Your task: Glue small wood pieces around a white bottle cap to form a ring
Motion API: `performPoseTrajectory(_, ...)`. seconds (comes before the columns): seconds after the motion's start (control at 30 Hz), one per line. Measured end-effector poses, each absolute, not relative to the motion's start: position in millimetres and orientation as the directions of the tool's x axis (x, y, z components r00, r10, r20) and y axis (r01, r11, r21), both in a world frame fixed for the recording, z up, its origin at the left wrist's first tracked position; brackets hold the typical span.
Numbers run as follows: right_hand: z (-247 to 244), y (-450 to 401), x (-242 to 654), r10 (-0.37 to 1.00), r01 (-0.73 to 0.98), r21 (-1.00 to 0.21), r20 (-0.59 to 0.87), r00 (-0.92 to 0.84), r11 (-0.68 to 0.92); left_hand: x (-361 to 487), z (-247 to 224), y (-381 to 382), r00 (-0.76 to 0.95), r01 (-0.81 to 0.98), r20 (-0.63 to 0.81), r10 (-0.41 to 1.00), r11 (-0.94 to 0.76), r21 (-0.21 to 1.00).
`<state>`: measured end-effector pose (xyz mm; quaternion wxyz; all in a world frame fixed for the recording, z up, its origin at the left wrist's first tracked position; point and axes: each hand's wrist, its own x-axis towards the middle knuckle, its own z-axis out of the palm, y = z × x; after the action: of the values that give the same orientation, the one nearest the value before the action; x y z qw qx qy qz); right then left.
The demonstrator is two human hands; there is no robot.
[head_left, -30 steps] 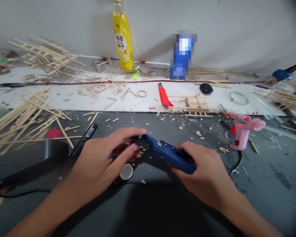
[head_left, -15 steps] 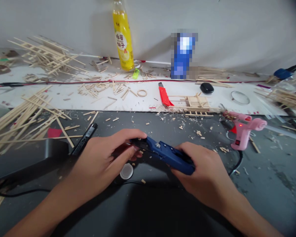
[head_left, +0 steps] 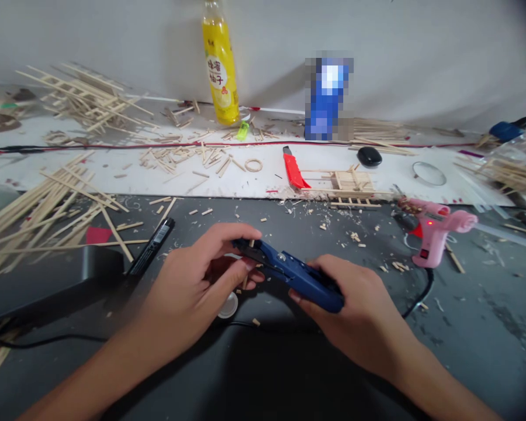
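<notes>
1. Right hand [head_left: 359, 310] is clamped round the handles of the blue tool [head_left: 307, 275]. Left hand [head_left: 193, 275] has thumb and fingers curled in at its dark end, where a stick [head_left: 245, 283] peeks out. Can't tell if they're gripping stick or tool, those fingers hide most of it.
2. Tool's over a grey bench [head_left: 469, 333] littered with wood scraps. Beyond it there's a grubby white ledge [head_left: 158, 182], then a pale wall [head_left: 267, 35].
3. Bottle [head_left: 222, 76] stands on the ledge beyond the tool, yellow almost to the neck; can't tell liquid from label.
4. Right of the tool: pink glue gun [head_left: 433, 237], red light on. Beyond: red knife [head_left: 293, 171]. Left: marker [head_left: 152, 248], then a messy stick pile [head_left: 56, 199].
</notes>
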<state>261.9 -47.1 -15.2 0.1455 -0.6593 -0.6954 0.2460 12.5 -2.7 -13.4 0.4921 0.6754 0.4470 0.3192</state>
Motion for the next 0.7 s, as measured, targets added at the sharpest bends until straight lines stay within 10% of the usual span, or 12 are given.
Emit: performPoseTrajectory(0.7, -19.8, -48.5, 263.0, 0.984, 0.885, -0.464, -0.129, -0.12, 0.047, 14.3, -14.5, -2.5, 0.373, 0.287, -0.029, 0.927, -0.086, 0.954)
